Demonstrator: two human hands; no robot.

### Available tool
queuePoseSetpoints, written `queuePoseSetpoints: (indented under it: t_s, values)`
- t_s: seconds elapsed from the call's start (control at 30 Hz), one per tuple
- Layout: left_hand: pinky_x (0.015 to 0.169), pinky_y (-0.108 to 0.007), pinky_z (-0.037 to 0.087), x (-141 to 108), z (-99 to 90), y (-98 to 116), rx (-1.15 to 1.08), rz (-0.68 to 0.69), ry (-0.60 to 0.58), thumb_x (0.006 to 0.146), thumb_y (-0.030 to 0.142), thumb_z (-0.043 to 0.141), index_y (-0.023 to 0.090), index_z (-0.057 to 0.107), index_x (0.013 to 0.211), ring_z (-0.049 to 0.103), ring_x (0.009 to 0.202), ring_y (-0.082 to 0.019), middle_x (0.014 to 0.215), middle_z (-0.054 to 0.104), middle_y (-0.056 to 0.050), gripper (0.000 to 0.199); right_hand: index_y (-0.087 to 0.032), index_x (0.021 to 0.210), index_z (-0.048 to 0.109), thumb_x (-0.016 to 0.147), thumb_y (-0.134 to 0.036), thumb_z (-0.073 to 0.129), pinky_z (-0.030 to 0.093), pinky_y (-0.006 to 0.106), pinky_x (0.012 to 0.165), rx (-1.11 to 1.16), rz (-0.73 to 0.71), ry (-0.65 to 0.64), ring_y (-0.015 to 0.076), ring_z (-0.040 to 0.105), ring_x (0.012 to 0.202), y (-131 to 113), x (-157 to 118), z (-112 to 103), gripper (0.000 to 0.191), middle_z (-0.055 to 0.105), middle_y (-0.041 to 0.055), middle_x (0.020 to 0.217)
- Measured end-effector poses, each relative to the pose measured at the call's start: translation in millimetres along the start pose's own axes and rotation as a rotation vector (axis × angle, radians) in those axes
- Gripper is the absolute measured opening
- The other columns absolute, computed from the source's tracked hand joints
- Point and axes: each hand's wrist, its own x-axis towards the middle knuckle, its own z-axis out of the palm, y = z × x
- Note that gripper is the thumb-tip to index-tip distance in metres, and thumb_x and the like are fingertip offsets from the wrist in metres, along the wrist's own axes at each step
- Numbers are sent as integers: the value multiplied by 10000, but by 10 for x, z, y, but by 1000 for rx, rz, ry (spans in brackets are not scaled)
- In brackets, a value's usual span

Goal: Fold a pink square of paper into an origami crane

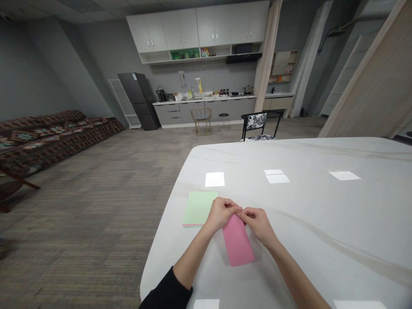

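Note:
A pink sheet of paper (238, 243), narrow like a folded strip, slants down toward me over the white table. At its far end my left hand (222, 212) pinches the edge between thumb and fingers. Close beside it, my right hand (257, 222) pinches the same end, the two hands' fingertips nearly touching. The fingers cover the top of the pink paper, so its far edge is hidden. Just left of my left hand lies a stack of square paper (198, 209), light green on top with a pink layer showing at its near edge.
The glossy white table (309, 257) has a rounded left edge with floor beyond it. A black-framed chair (257, 124) stands at its far side. Further back are a gold chair (201, 118), a kitchen counter (219, 105) and a dark refrigerator (138, 101). A covered couch (54, 133) is at left.

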Motion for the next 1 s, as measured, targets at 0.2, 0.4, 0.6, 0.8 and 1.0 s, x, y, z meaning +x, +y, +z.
queuePoseSetpoints:
  t_s: [0.2, 0.4, 0.6, 0.8, 1.0]
  values:
    - [513, -253, 384, 119, -271, 24, -177, -38, 304, 596, 389, 794, 121, 729, 623, 542, 545, -151, 593, 666, -52, 277, -164, 585, 650, 733, -436, 674, 402, 271, 571, -2, 49, -59, 146, 503, 576, 43, 0, -26, 311, 601, 9, 579]
    - [485, -215, 353, 82, -555, 10, -252, -77, 449, 618, 451, 781, 117, 708, 667, 503, 545, -115, 601, 629, -31, 345, -158, 608, 659, 712, -416, 699, 431, 277, 586, 37, 44, 1, 148, 516, 576, 80, 54, -94, 281, 596, 13, 580]
    - [551, -241, 428, -276, -595, 37, -207, -283, -99, 613, 415, 799, 119, 690, 641, 531, 538, -118, 589, 622, -37, 316, -173, 709, 614, 759, -472, 667, 402, 259, 564, 94, -35, 274, 149, 508, 604, 117, 90, -217, 308, 591, 13, 647]
    - [473, -225, 312, -386, -385, 122, -149, -229, -488, 709, 491, 717, 131, 721, 750, 492, 508, -120, 619, 632, -35, 362, -159, 727, 670, 760, -468, 694, 399, 260, 576, 52, -40, 71, 161, 537, 636, 3, 33, -152, 311, 634, 28, 679]
    - [515, -223, 332, -277, -38, -103, -384, -189, -183, 746, 571, 658, 102, 689, 725, 491, 536, -118, 648, 637, -54, 470, -165, 713, 653, 753, -425, 716, 405, 257, 576, 88, -100, 174, 141, 503, 616, 57, 62, -163, 271, 578, 3, 638]
